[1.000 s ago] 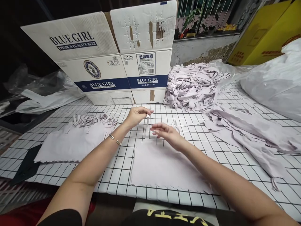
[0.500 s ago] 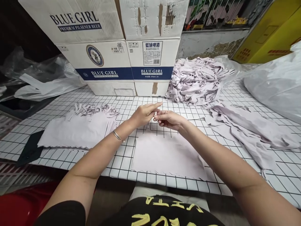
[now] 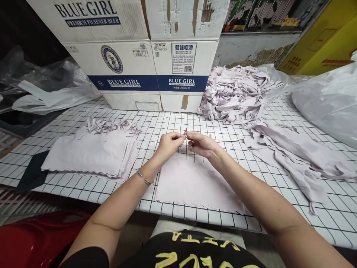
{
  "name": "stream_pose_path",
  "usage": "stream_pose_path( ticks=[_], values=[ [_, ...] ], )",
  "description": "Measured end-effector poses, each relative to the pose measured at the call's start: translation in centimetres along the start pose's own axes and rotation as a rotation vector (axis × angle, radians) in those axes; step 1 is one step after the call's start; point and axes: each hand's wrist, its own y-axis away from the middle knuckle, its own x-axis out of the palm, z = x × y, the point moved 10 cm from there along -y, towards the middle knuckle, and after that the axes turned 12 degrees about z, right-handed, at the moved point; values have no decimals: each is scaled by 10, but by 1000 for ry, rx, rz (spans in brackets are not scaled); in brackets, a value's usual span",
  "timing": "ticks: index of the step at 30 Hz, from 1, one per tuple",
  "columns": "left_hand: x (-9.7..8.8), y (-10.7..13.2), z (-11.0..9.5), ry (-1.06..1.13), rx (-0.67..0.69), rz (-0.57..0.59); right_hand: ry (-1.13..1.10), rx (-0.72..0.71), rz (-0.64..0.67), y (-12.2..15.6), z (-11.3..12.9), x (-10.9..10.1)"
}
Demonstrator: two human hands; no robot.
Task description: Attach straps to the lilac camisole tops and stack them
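A pale lilac fabric panel (image 3: pixel 195 184) with a wavy near edge lies flat on the table, other layers showing at its left edge. Just past its far edge, my left hand (image 3: pixel 169 145) and my right hand (image 3: pixel 203 144) meet fingertip to fingertip. Both are closed in a pinch on a thin fabric strip (image 3: pixel 187 131), of which only a small end shows; the fingers cover the rest. To the left, a stack of similar fabric panels (image 3: pixel 86 150) carries a tangle of narrow strips (image 3: pixel 111 126) along its far edge.
Blue Girl beer cartons (image 3: pixel 131 63) stand at the back. Right of them lies a heap of lilac fabric (image 3: pixel 234 95), with loose fabric pieces (image 3: pixel 287 149) nearer me. A white plastic bag (image 3: pixel 329 104) sits far right. A dark flat piece (image 3: pixel 32 175) lies beside the left stack.
My left hand's straight fingers have bent into a pinch, and its wrist has turned. A bit of strip now shows above the meeting fingertips. The view has shifted slightly.
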Motion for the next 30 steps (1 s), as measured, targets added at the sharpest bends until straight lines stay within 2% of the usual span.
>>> stream_pose_path(
  ticks=[3,6,12,21,25,30],
  values=[
    [-2,3,2,-4,-3,-16,34,-33,-10,-1,0,-3],
    [-4,9,5,5,-33,-11,69,-68,34,-3,1,0],
    [-1,15,2,35,0,89,48,13,74,-2,-7,4],
    [-3,20,4,116,43,72,-22,25,100,0,-12,13],
    [0,20,9,186,35,120,-27,40,102,1,-15,11],
    [-2,21,9,164,63,98,27,27,91,2,-13,7]
  ],
)
